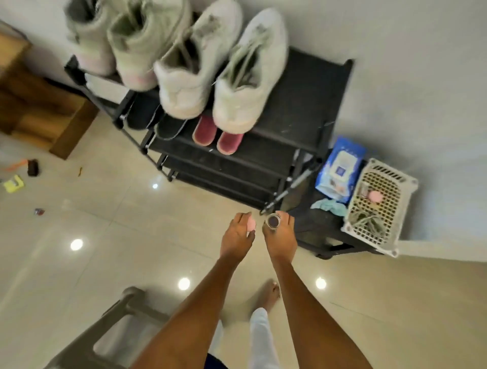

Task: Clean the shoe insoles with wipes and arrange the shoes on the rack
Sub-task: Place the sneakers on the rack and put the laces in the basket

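Several white sneakers (245, 79) stand in a row on the top shelf of the black shoe rack (303, 110), toes to the wall. Pink slippers (218, 137) and dark shoes (168, 126) sit one shelf lower. My left hand (237, 234) grips a small pink lid (66, 0). My right hand (282, 234) holds a small open jar (273, 220) with dark contents. Both hands hover above the floor in front of the rack's right end. A blue wipes pack (340, 168) lies on a low black stand right of the rack.
A white perforated basket (382, 205) with small items stands beside the wipes, with a teal cloth (329, 206) near it. A grey plastic stool (118, 329) is at the bottom left. Cardboard boxes (44, 110) stand left of the rack. Small scraps lie on the tiled floor at left.
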`<control>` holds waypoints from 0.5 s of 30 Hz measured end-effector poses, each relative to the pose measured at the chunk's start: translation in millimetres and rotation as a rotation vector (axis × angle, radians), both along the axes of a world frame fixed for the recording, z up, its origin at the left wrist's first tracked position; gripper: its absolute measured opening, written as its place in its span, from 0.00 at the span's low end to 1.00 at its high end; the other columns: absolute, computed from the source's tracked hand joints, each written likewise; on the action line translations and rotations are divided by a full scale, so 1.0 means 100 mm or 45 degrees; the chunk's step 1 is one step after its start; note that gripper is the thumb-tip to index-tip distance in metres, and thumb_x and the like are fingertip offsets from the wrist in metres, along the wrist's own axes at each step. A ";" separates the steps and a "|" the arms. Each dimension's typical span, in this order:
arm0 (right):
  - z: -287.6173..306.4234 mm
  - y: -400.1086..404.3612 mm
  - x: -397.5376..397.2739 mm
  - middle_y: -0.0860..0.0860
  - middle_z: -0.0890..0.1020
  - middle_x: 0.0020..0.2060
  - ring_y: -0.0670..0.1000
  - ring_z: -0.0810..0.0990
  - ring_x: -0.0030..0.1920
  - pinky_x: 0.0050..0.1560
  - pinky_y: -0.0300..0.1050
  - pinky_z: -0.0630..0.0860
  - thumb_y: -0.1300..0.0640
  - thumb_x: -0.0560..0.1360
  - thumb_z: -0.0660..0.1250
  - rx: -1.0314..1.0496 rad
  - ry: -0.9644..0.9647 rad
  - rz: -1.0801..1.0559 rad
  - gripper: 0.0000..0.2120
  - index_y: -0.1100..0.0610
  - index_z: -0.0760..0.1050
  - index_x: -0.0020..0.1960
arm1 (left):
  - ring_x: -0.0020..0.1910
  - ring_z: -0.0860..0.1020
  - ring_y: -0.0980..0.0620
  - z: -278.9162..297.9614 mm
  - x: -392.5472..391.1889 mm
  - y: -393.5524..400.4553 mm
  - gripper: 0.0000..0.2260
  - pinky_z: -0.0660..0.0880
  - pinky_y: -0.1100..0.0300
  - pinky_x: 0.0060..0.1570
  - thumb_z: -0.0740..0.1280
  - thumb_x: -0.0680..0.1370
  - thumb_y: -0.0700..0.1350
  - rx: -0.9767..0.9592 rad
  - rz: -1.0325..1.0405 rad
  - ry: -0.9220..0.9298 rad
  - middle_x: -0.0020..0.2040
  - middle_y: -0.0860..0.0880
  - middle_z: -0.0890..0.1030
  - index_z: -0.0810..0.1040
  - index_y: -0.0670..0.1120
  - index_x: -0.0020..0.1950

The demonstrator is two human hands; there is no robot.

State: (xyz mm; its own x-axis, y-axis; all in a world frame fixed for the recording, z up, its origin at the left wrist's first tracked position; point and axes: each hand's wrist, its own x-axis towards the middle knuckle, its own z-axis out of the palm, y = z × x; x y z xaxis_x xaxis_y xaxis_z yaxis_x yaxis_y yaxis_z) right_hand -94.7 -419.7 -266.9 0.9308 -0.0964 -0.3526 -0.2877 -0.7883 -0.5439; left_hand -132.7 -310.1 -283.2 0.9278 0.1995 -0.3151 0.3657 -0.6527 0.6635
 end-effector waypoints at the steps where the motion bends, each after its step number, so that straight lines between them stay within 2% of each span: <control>1: 0.15 -0.20 0.06 0.52 0.73 0.58 0.54 0.78 0.53 0.46 0.42 0.72 0.54 0.76 0.64 0.004 -0.004 -0.049 0.16 0.55 0.69 0.62 | 0.64 0.72 0.48 0.16 0.07 -0.17 0.21 0.71 0.58 0.63 0.61 0.80 0.46 0.000 -0.024 0.013 0.68 0.47 0.70 0.65 0.45 0.72; 4: 0.51 -0.74 0.26 0.53 0.72 0.59 0.57 0.77 0.55 0.48 0.47 0.73 0.51 0.76 0.64 -0.036 -0.024 -0.147 0.18 0.55 0.68 0.63 | 0.66 0.71 0.47 0.55 0.30 -0.67 0.21 0.68 0.57 0.64 0.59 0.80 0.47 0.014 -0.091 0.015 0.70 0.47 0.68 0.63 0.46 0.73; 9: 0.81 -1.69 0.59 0.54 0.71 0.61 0.58 0.75 0.57 0.47 0.49 0.74 0.53 0.74 0.66 -0.049 -0.145 -0.225 0.20 0.56 0.69 0.63 | 0.60 0.75 0.44 0.91 0.76 -1.58 0.21 0.72 0.54 0.54 0.63 0.78 0.44 -0.052 -0.145 -0.028 0.67 0.46 0.70 0.67 0.45 0.71; 11: 0.83 -2.10 0.72 0.54 0.71 0.61 0.58 0.75 0.58 0.48 0.50 0.74 0.53 0.74 0.67 -0.015 -0.153 -0.259 0.20 0.56 0.69 0.64 | 0.58 0.76 0.42 0.96 0.96 -1.97 0.22 0.76 0.50 0.51 0.63 0.78 0.45 -0.051 -0.216 -0.007 0.67 0.46 0.69 0.66 0.47 0.72; 15: 0.69 -2.77 0.94 0.53 0.71 0.62 0.56 0.76 0.58 0.52 0.51 0.76 0.53 0.74 0.68 0.060 -0.103 -0.327 0.21 0.54 0.68 0.65 | 0.63 0.72 0.43 0.90 1.37 -2.59 0.23 0.73 0.49 0.56 0.62 0.79 0.44 -0.025 -0.306 0.014 0.70 0.46 0.66 0.63 0.46 0.73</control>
State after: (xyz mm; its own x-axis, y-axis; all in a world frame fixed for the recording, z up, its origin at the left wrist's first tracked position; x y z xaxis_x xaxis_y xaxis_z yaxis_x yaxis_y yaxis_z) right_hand -1.1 -697.1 -197.7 0.9033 -0.3182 -0.2878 -0.4290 -0.6682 -0.6078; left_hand 4.8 -568.8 -192.8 0.9445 -0.0331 -0.3268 0.2083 -0.7090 0.6738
